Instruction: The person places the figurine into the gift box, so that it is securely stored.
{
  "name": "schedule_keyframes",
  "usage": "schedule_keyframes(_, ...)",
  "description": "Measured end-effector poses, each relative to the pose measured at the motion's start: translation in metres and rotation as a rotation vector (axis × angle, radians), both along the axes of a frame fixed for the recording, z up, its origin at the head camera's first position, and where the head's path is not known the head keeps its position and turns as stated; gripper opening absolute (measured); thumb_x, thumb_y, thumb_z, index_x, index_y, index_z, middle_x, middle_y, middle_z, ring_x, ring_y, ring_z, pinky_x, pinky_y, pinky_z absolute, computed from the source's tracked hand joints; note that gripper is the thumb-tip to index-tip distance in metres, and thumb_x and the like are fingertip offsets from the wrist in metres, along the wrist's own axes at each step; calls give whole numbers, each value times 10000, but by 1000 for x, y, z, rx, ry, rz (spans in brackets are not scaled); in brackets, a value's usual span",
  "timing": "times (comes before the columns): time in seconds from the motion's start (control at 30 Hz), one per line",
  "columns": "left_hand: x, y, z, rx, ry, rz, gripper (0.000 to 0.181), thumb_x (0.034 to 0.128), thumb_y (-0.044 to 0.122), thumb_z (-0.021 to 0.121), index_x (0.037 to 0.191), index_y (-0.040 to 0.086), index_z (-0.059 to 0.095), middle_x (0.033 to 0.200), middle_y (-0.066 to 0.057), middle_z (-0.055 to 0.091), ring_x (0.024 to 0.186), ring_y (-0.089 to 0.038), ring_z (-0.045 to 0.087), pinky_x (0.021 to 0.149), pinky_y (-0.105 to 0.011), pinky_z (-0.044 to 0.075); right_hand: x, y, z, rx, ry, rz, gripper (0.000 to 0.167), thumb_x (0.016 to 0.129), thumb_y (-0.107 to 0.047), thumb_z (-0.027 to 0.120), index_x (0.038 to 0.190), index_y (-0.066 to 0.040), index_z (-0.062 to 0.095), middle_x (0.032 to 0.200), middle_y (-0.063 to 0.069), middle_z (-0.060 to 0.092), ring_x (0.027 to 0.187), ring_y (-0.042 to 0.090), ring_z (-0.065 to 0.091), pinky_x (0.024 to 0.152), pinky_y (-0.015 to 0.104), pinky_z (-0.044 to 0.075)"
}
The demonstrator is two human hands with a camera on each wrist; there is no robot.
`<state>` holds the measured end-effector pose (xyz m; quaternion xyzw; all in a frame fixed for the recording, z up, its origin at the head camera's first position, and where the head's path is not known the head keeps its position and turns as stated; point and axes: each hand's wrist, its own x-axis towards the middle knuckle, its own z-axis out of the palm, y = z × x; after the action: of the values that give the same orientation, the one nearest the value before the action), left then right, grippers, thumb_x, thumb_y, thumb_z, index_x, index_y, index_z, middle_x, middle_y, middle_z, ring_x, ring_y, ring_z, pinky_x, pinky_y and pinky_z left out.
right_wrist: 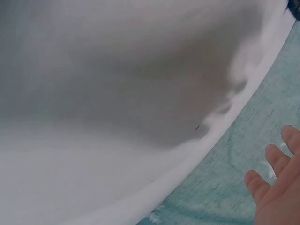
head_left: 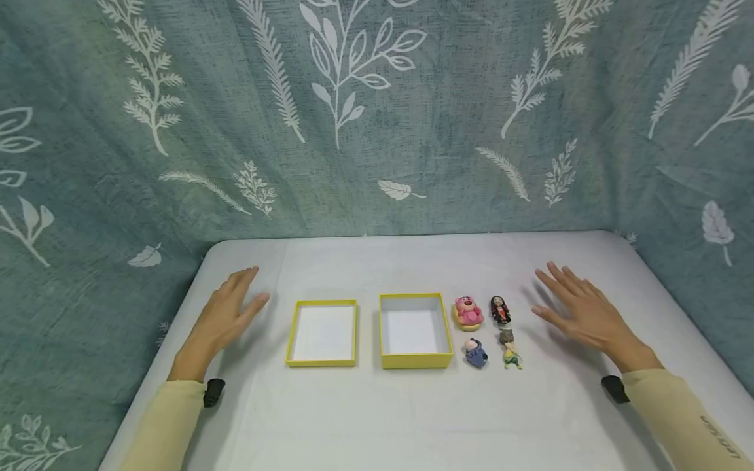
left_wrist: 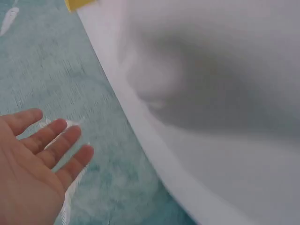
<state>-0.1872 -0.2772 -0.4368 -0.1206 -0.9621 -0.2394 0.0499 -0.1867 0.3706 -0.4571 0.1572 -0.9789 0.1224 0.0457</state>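
Observation:
My left hand (head_left: 222,315) hovers over the left side of the table with fingers extended, holding nothing. In the left wrist view that hand (left_wrist: 37,173) shows its palm and spread fingers. On the right side, my right hand (head_left: 583,313) is likewise spread and holds nothing; a few fingertips of the hand (right_wrist: 281,183) show in the right wrist view. Nearest the right hand lie a dark-haired figurine (head_left: 500,310) and a yellow-green figurine (head_left: 510,349). Beside them are a pink bear figurine (head_left: 468,313) and a blue-grey figurine (head_left: 475,353).
A yellow-edged open box (head_left: 417,360) with a white inside stands mid-table. To its left lies a shallow yellow-rimmed lid (head_left: 321,363), inside up. The white table (head_left: 330,418) meets a green leaf-patterned cloth (head_left: 448,176) behind and at the sides.

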Motion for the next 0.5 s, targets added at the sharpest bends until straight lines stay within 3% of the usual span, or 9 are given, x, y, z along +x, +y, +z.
schedule_keyframes(0.17,1,19,-5,111,-21,-52,631,1039,443,412,1558,126,245,1558,-171,299,1423,-410,296,1112,-631,271,-2,-16,3,-34,-7,72,748,950,-468,584,1567,-218,244,1631,137,174,1480,421,158,1103,682,192)
schedule_keyframes(0.37,3,46,-9,145,15,-111,602,1036,423,438,1546,141,286,1548,-124,333,1423,-362,326,1111,-599,310,-5,-36,0,-81,7,196,729,922,-384,658,1537,-170,330,1597,161,270,1444,447,241,1051,692,265)
schedule_keyframes(0.5,2,67,-9,164,34,-168,600,1032,409,456,1547,152,284,1549,-100,335,1427,-336,332,1116,-578,324,-6,-52,4,-116,-19,230,748,910,-396,674,1536,-170,334,1593,156,282,1447,445,238,1059,694,258)
